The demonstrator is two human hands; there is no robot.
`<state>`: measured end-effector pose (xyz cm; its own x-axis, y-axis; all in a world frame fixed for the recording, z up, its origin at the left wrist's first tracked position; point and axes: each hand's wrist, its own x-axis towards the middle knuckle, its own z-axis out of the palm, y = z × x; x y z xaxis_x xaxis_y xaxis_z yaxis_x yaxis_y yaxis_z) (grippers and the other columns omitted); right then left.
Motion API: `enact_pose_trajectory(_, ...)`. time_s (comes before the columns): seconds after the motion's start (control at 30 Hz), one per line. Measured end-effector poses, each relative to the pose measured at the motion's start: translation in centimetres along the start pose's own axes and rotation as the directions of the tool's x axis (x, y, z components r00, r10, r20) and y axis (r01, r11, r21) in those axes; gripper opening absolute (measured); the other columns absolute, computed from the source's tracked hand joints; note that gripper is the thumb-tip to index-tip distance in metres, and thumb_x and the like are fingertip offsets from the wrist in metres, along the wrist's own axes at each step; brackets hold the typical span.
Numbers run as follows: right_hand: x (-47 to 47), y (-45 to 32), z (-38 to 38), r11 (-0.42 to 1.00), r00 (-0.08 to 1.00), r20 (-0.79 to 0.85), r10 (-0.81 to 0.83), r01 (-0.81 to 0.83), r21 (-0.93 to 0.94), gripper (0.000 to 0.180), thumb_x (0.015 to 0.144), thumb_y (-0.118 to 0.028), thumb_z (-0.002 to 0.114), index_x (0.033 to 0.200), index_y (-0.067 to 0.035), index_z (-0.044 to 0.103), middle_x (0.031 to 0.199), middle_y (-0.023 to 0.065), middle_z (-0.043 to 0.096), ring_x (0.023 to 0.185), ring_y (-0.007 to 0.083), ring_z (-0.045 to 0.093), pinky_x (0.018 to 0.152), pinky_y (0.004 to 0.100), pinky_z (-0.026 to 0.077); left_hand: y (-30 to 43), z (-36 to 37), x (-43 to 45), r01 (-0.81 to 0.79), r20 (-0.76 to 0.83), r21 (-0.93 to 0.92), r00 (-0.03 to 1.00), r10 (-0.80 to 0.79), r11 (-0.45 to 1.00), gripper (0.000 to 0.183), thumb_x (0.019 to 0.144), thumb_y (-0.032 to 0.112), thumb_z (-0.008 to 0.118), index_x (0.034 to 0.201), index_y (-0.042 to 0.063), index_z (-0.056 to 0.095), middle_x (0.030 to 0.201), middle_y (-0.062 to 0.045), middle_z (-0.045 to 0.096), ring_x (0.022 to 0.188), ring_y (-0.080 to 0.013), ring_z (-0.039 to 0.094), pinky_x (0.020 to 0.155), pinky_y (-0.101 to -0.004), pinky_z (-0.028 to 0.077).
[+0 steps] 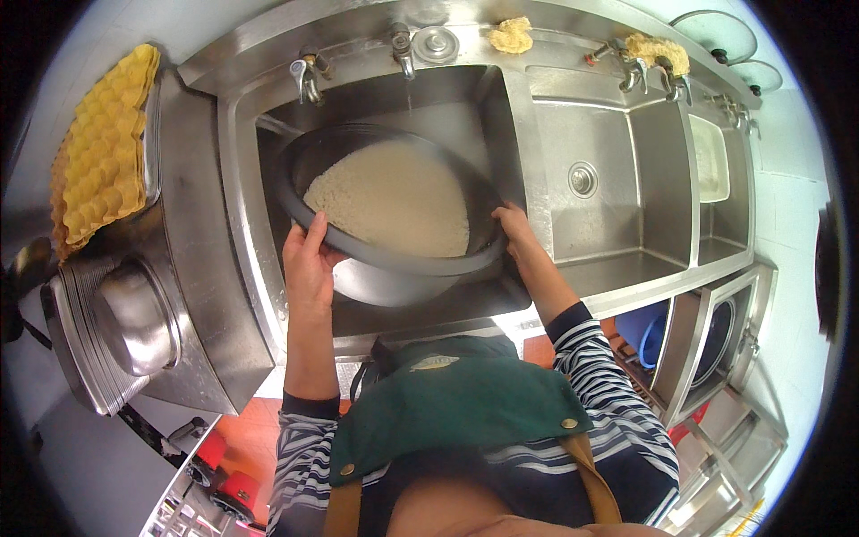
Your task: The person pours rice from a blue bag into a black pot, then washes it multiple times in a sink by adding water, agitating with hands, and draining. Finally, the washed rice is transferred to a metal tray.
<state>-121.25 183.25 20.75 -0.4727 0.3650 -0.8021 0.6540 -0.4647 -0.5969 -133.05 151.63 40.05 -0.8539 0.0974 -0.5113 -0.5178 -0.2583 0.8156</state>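
Observation:
Both of my hands hold a wide dark round basin [376, 260], tilted inside the left sink basin [322, 322]. It contains pale grains that look like rice [396, 198], gathered against its near side. My left hand [310, 258] grips the near left of the rim, thumb on top. At the right edge, my right hand [513, 225] grasps the rim, with its fingers partly hidden. Cloudy, whitish water [446, 127] lies in the sink beyond the far rim. Below the near rim shows a pale rounded surface [396, 285]; I cannot tell whether it is a separate bowl.
A faucet [402, 50] lets down a thin stream behind the basin. Another faucet [307, 77] stands left of it. A second sink [590, 221] adjoins on the right. Egg trays [111, 144] and a steel bowl [137, 315] on stacked metal trays [84, 335] are at left.

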Motion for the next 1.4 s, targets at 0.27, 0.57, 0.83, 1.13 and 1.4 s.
enact_pose_trajectory(0.27,-4.4,1.4,1.3,0.906,0.919,-0.04,-0.392,0.379,-0.188,0.068,0.077,-0.002,0.054,0.142,0.006,0.036,0.13,0.0211,0.055,0.116,0.025,0.056,0.099,0.0301,0.041,-2.7,-7.2,-2.6,0.083,0.013,-0.007,0.996,-0.083,0.996,0.03,0.095,0.015,0.056,0.122,0.001,0.053,0.114,-0.013,0.063,0.1,-0.0255,0.065,0.075,-0.0433,0.059)
enact_pose_trajectory(0.57,-3.8,3.4,2.2,0.583,0.72,0.047,-0.692,0.596,-0.552,0.054,0.085,-0.01,0.058,0.138,-0.007,0.045,0.127,0.0225,0.054,0.115,0.036,0.055,0.098,0.0403,0.043,-12.7,-15.0,-4.3,0.386,-0.147,0.087,0.917,-0.372,0.918,0.027,0.094,0.016,0.058,0.118,0.005,0.049,0.112,-0.011,0.061,0.094,-0.0269,0.065,0.072,-0.0439,0.058)
enact_pose_trajectory(0.83,-1.4,-18.1,11.9,0.186,0.331,0.202,-0.922,0.835,-0.518,0.041,0.094,-0.036,0.054,0.118,-0.003,0.057,0.107,0.0201,0.064,0.101,0.0376,0.06,0.086,0.0426,0.048,-18.2,-15.3,1.2,0.498,-0.397,0.032,0.802,-0.446,0.867,0.061,0.09,0.025,0.066,0.135,0.002,0.032,0.131,-0.02,0.045,0.112,-0.0398,0.053,0.081,-0.0549,0.053)
enact_pose_trajectory(1.13,-4.8,-30.3,21.7,-0.559,0.552,0.511,-0.659,0.095,-0.824,0.05,0.097,-0.049,0.04,0.091,-0.015,0.076,0.089,0.0046,0.072,0.089,0.0233,0.069,0.07,0.0396,0.052,-18.8,-16.7,2.1,0.552,-0.207,0.092,0.825,-0.526,0.829,0.064,0.091,0.028,0.065,0.138,0.001,0.031,0.139,-0.021,0.042,0.117,-0.0437,0.052,0.082,-0.0533,0.055)
enact_pose_trajectory(1.4,-5.4,-32.2,21.4,-0.853,0.479,0.794,-0.375,0.157,-0.498,0.052,0.098,-0.042,0.039,0.077,-0.01,0.074,0.08,0.0115,0.071,0.082,0.0289,0.069,0.066,0.0411,0.054,-19.0,-16.6,1.6,0.536,-0.317,0.152,0.822,-0.473,0.83,0.053,0.094,0.021,0.06,0.135,0.0,0.033,0.131,-0.02,0.048,0.101,-0.0388,0.061,0.074,-0.046,0.06)
